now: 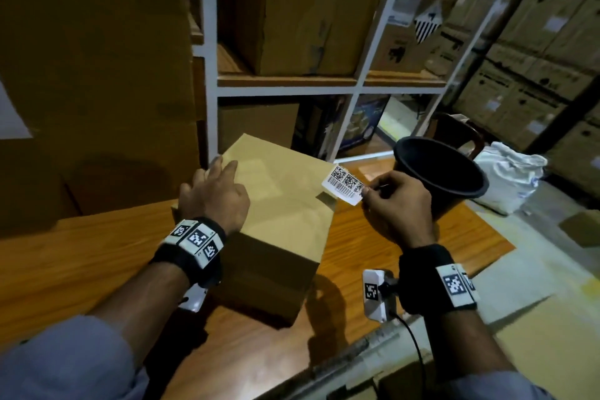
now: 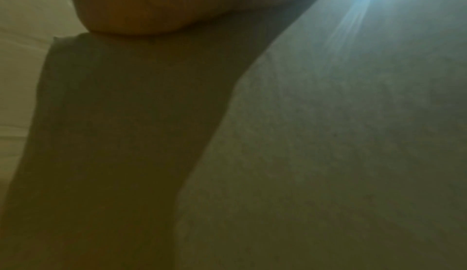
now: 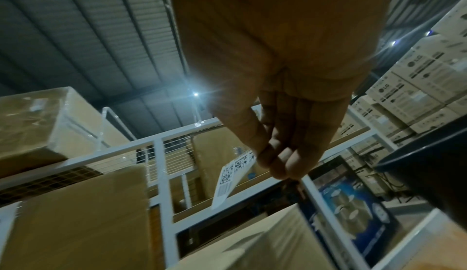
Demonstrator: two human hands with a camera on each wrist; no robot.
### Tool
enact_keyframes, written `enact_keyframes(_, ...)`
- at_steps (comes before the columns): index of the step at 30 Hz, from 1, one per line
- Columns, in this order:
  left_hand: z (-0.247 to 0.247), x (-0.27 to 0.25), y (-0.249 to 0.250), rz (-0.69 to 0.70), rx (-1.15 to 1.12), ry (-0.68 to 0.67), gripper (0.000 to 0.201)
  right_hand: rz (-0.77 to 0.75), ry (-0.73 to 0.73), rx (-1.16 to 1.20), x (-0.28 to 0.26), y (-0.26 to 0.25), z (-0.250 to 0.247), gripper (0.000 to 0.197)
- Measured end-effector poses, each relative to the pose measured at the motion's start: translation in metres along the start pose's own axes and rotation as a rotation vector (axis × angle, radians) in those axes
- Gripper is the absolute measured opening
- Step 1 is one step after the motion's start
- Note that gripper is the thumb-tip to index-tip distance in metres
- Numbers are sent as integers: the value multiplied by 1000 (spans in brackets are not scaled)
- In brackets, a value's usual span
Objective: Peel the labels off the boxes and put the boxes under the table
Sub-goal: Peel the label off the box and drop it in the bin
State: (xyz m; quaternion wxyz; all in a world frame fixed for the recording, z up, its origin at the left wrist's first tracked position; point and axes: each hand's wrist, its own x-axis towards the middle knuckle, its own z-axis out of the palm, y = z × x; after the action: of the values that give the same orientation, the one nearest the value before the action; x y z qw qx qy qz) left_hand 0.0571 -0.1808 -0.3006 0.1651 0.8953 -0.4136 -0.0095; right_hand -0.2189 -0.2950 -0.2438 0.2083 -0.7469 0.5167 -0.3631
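A plain brown cardboard box (image 1: pixel 279 201) stands on the wooden table (image 1: pixel 81 269) in the head view. My left hand (image 1: pixel 214 195) rests flat on the box's top left, fingers spread and straight. My right hand (image 1: pixel 394 201) is just right of the box and pinches a white barcode label (image 1: pixel 344 183) by its corner, lifted off the box's top. In the right wrist view the label (image 3: pixel 231 176) hangs from the fingertips (image 3: pixel 280 166). The left wrist view is dim, showing only the box (image 2: pixel 328 154) close up under the heel of the hand.
A black bucket (image 1: pixel 441 169) stands at the table's far right, close behind my right hand. A white bag (image 1: pixel 509 178) lies beyond it. White metal shelving (image 1: pixel 324 89) with cardboard boxes rises behind the table. A big carton (image 1: pixel 91 75) is at left.
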Motion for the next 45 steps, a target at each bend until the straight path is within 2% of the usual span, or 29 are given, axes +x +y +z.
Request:
enact_keyframes(1,3,3,8,-10,6,9,57,6,8,-9,9,9,-8,10)
enact_keyframes(5,12,14,27,-72,39,7,58,67,46,25,48,55,-31,38)
enact_keyframes(11,19,26,45,-134,47,-16,60,151,233,-11,110,122,-58,12)
enact_keyframes(17,26,30,41,-132,36,-5,59,219,306,-80,159,158,-72,27)
enact_keyframes(22,23,27,46,-143,49,34,55,231,225,-165,174,163,-68,36)
enact_keyframes(25,22,25,46,-141,45,54,53,192,162,-272,182,170,-65,34)
enact_keyframes(31,24,28,48,-163,48,41,54,96,88,-311,201,197,-57,42)
enact_keyframes(45,23,26,47,-159,45,25,55,26,117,-303,223,208,-60,34)
